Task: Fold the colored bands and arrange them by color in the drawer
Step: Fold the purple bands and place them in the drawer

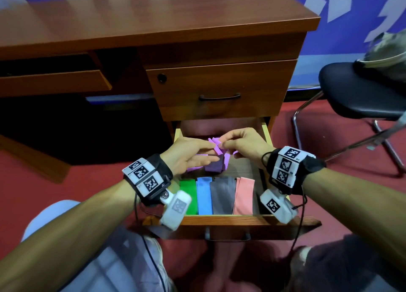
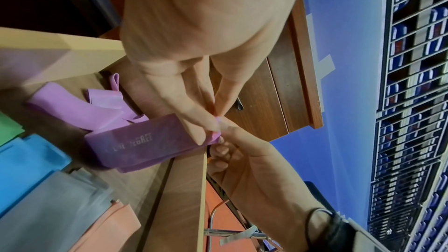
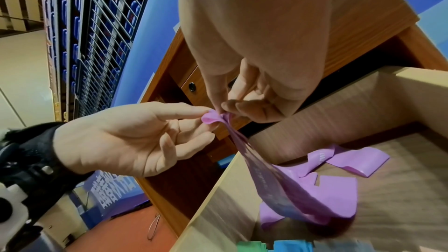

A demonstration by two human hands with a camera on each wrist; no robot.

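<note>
Both hands pinching top edge of purple elastic band (image 1: 216, 165): left hand (image 1: 189, 155), right hand (image 1: 246, 145); band hangs lengthwise straight below fingertips into open wooden drawer (image 1: 239, 220).

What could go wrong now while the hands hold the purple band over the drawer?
1. Both the left hand and the right hand pinch only one end of the purple band; it might slip and drop.
2. Loose purple bands lie tangled right under it, so it could snag on them.
3. The green band, blue band, grey band and pink band lie neatly close by; a dropped band could mess up that row.
</note>
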